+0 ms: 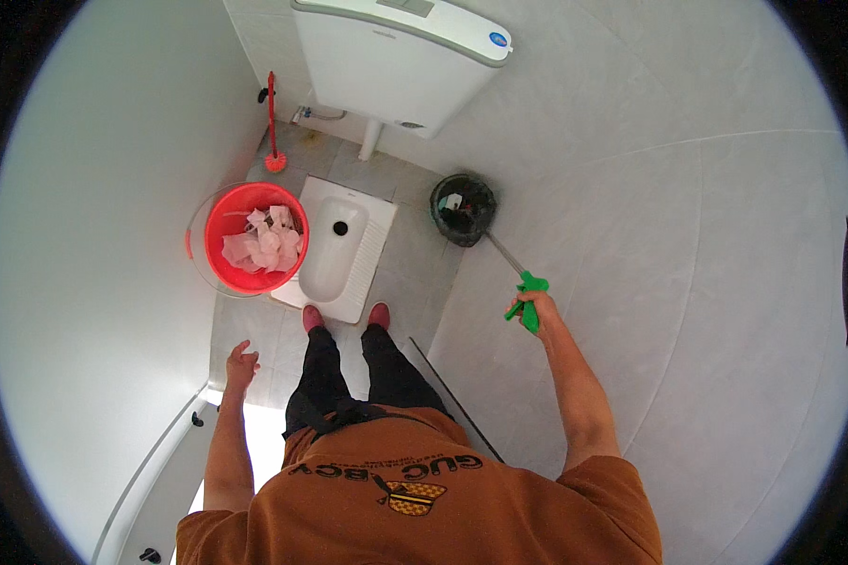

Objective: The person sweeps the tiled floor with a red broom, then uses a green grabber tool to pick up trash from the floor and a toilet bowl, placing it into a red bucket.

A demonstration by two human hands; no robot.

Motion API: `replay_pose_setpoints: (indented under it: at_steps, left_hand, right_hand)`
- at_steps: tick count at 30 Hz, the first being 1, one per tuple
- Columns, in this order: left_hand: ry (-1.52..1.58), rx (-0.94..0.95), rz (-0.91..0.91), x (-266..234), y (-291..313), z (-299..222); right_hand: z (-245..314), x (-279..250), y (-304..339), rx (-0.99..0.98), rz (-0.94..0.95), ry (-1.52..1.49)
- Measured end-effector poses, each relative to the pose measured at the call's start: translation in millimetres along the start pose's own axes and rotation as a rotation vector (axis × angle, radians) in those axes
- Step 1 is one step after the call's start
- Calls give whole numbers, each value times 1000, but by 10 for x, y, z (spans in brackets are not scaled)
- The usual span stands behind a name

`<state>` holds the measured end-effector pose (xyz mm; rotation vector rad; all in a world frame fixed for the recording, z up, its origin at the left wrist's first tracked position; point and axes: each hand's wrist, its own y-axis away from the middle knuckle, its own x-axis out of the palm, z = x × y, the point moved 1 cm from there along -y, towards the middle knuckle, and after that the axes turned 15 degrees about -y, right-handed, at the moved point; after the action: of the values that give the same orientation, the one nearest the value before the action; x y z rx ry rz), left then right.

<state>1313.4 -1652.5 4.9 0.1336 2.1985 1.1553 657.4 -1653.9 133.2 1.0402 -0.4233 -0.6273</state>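
Note:
My right hand (531, 306) is wrapped round the green handle of a litter picker (507, 254). Its thin metal shaft slants up and left to a trash bin (441, 224) lined with a black bag, and the far tip is hidden there. Some pale and dark scraps show inside the bin. At the left, my left hand (242, 365) hangs below a red bucket (219, 259) with nothing in it, its fingers loosely bent and apart. Crumpled pinkish-white paper (271, 240) fills much of the bucket.
A white squat toilet (363, 254) lies in the grey tiled floor before my feet. Above it, a white cistern (400, 71) is fixed to the wall. A red toilet brush (273, 141) stands in the far left corner. Walls close in on both sides.

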Motion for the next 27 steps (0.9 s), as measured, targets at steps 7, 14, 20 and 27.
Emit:
replay_pose_setpoints:
  at_steps: [7,14,20,27]
  left_hand:
    - [-16,11,5,67,62,-83]
    - [-32,88,-11,99,-3,-213]
    - [18,56,10,107,-51,-182]
    - [32,67,22,265,-185,39]
  right_hand:
    - [-91,55,-204,-38,30,-86]
    - [-131,110,-362,-1,-2,-65]
    - [-183,-176,-42,-16,105,-114]
    - [158,-104,1070,4,-33,103]
